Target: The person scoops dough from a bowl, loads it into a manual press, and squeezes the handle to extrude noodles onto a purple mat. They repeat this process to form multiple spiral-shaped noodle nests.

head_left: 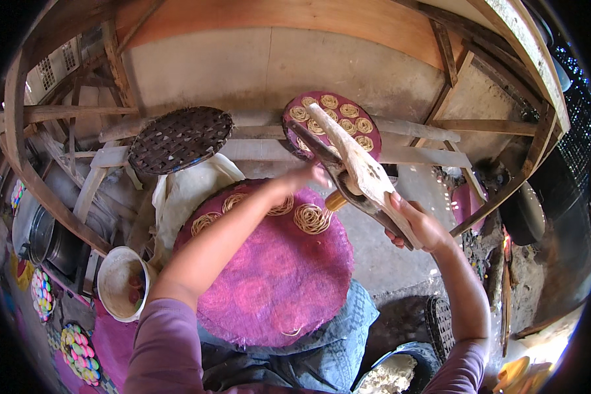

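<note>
My right hand (419, 222) grips a long hinged wooden press (361, 174), whose pale upper bar and dark lower bar slant up and away from me. A yellowish cylinder (337, 200) hangs under its middle. My left hand (302, 177), smeared by motion, is just left of the press; I cannot tell what its fingers hold, if anything. Below both hands, a round tray covered in pink cloth (256, 276) rests on my lap, with several coils of pale strands (312, 218) along its far part; the coil nearest the press is beneath the cylinder.
Behind are a dark woven round tray (180, 139) and a round tray of coils (291, 143), by wooden rails (414, 156) and posts. At left are a bucket (111, 295), dark pots (43, 233) and colourful items (79, 354). A tub of pale material (387, 377) is at lower right.
</note>
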Demonstrator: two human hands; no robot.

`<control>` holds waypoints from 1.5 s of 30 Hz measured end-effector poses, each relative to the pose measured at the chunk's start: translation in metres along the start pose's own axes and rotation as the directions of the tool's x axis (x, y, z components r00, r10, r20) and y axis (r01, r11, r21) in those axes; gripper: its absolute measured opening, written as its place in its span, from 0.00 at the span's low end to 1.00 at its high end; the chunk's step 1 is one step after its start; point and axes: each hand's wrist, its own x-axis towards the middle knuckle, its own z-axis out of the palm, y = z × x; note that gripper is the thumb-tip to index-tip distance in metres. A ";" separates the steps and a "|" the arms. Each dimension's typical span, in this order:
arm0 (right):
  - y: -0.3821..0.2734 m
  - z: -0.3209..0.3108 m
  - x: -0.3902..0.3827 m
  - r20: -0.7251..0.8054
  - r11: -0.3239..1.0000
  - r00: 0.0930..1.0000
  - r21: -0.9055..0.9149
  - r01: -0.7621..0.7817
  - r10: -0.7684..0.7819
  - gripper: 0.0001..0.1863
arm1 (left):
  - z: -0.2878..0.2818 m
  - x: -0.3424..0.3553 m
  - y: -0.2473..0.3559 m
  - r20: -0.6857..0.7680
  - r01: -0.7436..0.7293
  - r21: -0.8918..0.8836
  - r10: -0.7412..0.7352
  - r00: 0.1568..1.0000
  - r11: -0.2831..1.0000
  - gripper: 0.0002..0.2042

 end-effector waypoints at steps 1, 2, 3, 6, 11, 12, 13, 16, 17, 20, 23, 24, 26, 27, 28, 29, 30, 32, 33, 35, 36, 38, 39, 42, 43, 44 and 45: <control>0.003 -0.001 0.000 0.004 1.000 1.000 0.030 0.008 -0.008 0.38 | 0.011 0.000 -0.006 0.047 0.044 -0.004 -0.044 0.998 0.999 0.42; 0.006 -0.002 0.001 0.000 0.999 1.000 0.042 0.011 -0.011 0.38 | 0.017 0.001 -0.011 0.112 0.087 -0.004 -0.086 0.990 0.996 0.42; 0.008 -0.002 0.002 -0.004 0.998 1.000 0.053 0.014 -0.013 0.39 | 0.019 0.005 -0.015 0.134 0.093 -0.021 -0.089 0.987 0.995 0.43; 0.013 -0.002 0.007 -0.002 0.998 1.000 0.053 0.021 -0.021 0.39 | 0.021 0.014 -0.023 0.237 0.111 -0.036 -0.099 0.966 0.993 0.46; 0.016 -0.003 0.014 -0.038 0.999 0.999 0.024 0.035 -0.034 0.39 | 0.015 0.011 -0.028 0.160 0.169 0.092 -0.183 0.970 0.981 0.47; 0.016 -0.003 0.014 -0.042 0.999 0.998 0.020 0.040 -0.039 0.39 | 0.016 0.007 -0.029 0.104 0.153 0.093 -0.163 0.981 0.984 0.44; 0.017 -0.004 0.015 -0.046 0.999 0.998 0.016 0.045 -0.045 0.38 | 0.016 0.003 -0.030 0.071 0.134 0.097 -0.142 0.987 0.986 0.41; 0.019 -0.007 0.014 -0.044 0.996 0.996 0.035 0.078 -0.077 0.37 | 0.016 -0.011 -0.034 -0.005 -0.041 0.183 0.043 0.999 0.982 0.35; 0.020 -0.007 0.014 -0.051 0.997 0.996 0.023 0.070 -0.069 0.37 | 0.015 -0.018 -0.036 -0.023 -0.114 0.194 0.120 0.992 0.974 0.34; 0.019 -0.008 0.008 -0.040 0.997 0.996 0.014 0.076 -0.075 0.35 | 0.014 -0.045 -0.040 -0.045 -0.214 0.742 0.365 0.930 0.636 0.31; 0.011 -0.003 -0.002 -0.047 0.997 0.995 0.006 0.083 -0.083 0.35 | 0.005 -0.068 -0.028 0.048 -0.221 0.937 0.528 0.848 0.270 0.26; 0.007 0.000 -0.006 -0.052 0.996 0.995 0.000 0.088 -0.088 0.35 | 0.002 -0.073 -0.020 0.076 -0.180 0.973 0.539 0.839 0.143 0.26; -0.004 0.009 -0.014 -0.030 0.995 0.994 0.001 0.101 -0.101 0.35 | -0.021 -0.072 0.005 -0.183 -0.276 0.585 0.455 0.871 0.763 0.31; -0.009 0.014 -0.018 0.000 0.994 0.994 0.006 0.107 -0.107 0.35 | -0.034 -0.069 0.020 -0.336 -0.432 -0.070 0.386 0.859 0.899 0.37; -0.014 0.020 -0.020 0.020 0.995 0.995 0.010 0.095 -0.095 0.35 | -0.050 -0.068 0.034 -0.351 -0.443 -0.487 0.296 0.888 0.752 0.44; -0.019 0.026 -0.020 0.078 0.997 0.995 0.037 0.067 -0.070 0.35 | -0.061 -0.069 0.043 -0.324 -0.492 -0.768 0.415 0.850 0.410 0.44; -0.023 0.032 -0.018 0.125 0.998 0.992 0.061 0.024 -0.031 0.35 | -0.071 -0.071 0.050 -0.334 -0.477 -0.860 0.507 0.795 0.181 0.42; -0.031 0.040 -0.010 0.223 0.997 0.974 0.060 -0.040 0.025 0.36 | -0.081 -0.068 0.054 -0.317 -0.354 -0.933 0.630 0.709 -0.072 0.44; -0.034 0.043 -0.004 0.270 0.998 0.962 0.038 -0.059 0.047 0.37 | -0.082 -0.065 0.052 -0.380 -0.402 -0.911 0.562 0.734 -0.092 0.36; -0.040 0.048 0.010 0.313 0.994 0.945 -0.084 -0.072 0.095 0.40 | -0.076 -0.057 0.038 -0.530 -0.518 -0.846 0.296 0.795 -0.124 0.28; -0.042 0.051 0.017 0.312 0.988 0.941 -0.124 -0.097 0.132 0.40 | -0.074 -0.055 0.028 -0.534 -0.507 -0.845 0.216 0.818 -0.169 0.28; -0.046 0.061 0.028 0.327 0.971 0.923 -0.185 -0.150 0.205 0.39 | -0.067 -0.050 0.008 -0.513 -0.528 -0.832 -0.127 0.849 -0.169 0.28; -0.049 0.066 0.033 0.295 0.952 0.928 -0.268 -0.149 0.228 0.40 | -0.071 -0.050 0.000 -0.527 -0.529 -0.828 -0.064 0.847 -0.184 0.28; -0.058 0.084 0.035 0.173 0.901 0.976 -0.431 -0.047 0.133 0.40 | -0.091 -0.055 -0.011 -0.573 -0.551 -0.808 0.064 0.817 -0.208 0.28; -0.061 0.088 0.032 0.170 0.918 0.978 -0.395 -0.044 0.120 0.41 | -0.093 -0.058 -0.012 -0.610 -0.577 -0.787 0.136 0.780 -0.218 0.28; -0.065 0.090 0.027 0.163 0.924 0.984 -0.382 0.000 0.068 0.41 | -0.094 -0.060 -0.012 -0.598 -0.576 -0.794 0.078 0.798 -0.196 0.28; -0.068 0.091 0.022 0.143 0.927 0.990 -0.370 0.059 -0.006 0.41 | -0.093 -0.062 -0.009 -0.601 -0.586 -0.790 0.035 0.799 -0.183 0.28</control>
